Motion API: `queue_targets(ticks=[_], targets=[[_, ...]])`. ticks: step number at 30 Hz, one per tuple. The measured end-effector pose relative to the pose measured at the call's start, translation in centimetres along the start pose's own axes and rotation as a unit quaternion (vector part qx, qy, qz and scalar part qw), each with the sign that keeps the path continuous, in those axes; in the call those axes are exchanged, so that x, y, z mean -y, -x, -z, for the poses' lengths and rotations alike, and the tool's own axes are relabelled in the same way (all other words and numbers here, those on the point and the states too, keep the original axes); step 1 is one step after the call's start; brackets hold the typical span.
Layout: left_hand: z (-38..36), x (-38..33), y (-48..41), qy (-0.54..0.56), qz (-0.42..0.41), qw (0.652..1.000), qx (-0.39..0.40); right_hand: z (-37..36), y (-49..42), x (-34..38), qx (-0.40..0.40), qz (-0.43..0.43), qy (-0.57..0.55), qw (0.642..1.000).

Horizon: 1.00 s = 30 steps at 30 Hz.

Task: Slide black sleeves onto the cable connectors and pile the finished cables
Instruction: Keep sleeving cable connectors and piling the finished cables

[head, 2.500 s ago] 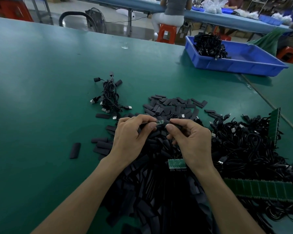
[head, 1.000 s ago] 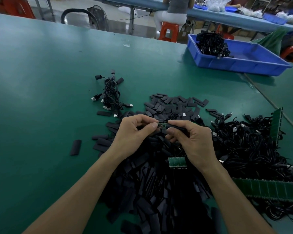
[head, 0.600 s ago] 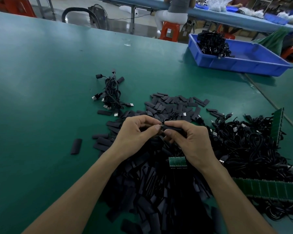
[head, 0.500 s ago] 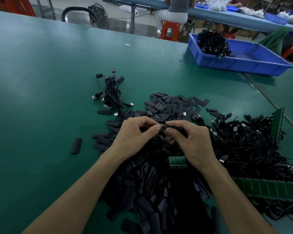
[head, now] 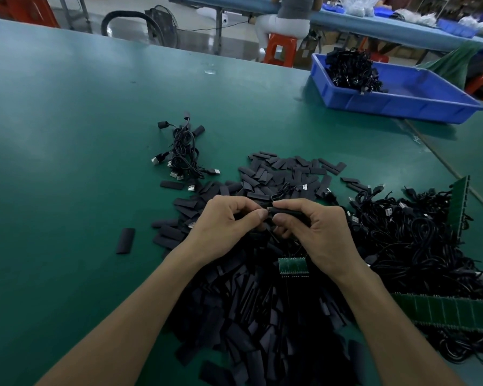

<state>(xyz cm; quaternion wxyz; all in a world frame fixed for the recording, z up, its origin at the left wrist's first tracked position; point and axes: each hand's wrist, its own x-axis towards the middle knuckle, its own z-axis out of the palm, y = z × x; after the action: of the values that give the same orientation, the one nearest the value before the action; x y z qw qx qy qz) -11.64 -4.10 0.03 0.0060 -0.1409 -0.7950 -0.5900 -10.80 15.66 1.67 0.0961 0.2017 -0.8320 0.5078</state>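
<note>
Table [head: 67, 135] green, sleeves [head: 262, 316] heaped | blue bin [head: 402, 107] far right | orange stool [head: 279, 48] behind

On the table [head: 67, 135], before the person, lies a heap of sleeves [head: 262, 316]; the left hand [head: 223, 227] and the right hand [head: 318, 232] meet above its far part and pinch one cable end [head: 286, 210] between them. To the right of the heap, touching it, spreads a tangle of cables [head: 416, 240]. A short board strip [head: 293, 267] lies on the heap beside the right wrist; a long board strip [head: 441, 313] lies on the near side of the tangle, and a third strip [head: 460, 207] stands on edge at its far right. A single sleeve [head: 125, 240] lies apart, left of the heap. Behind the heap, to the left — a small bundle of cables [head: 183, 151]. At the far right stands a bin [head: 402, 104] with a pile of cables [head: 352, 69] in its left end.
</note>
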Motion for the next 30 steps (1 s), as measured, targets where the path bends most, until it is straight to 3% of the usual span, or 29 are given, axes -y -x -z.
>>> queue_targets(ticks=[18,30], targets=[[0.0,0.5,-0.3,0.065,0.026,0.998,-0.010,0.0,-0.1,-0.1,-0.046,0.042,0.056,0.996],[0.1,0.3,-0.1,0.078,0.021,0.997,0.004,-1.6,0.4,0.3,-0.081,-0.008,-0.071,0.994]])
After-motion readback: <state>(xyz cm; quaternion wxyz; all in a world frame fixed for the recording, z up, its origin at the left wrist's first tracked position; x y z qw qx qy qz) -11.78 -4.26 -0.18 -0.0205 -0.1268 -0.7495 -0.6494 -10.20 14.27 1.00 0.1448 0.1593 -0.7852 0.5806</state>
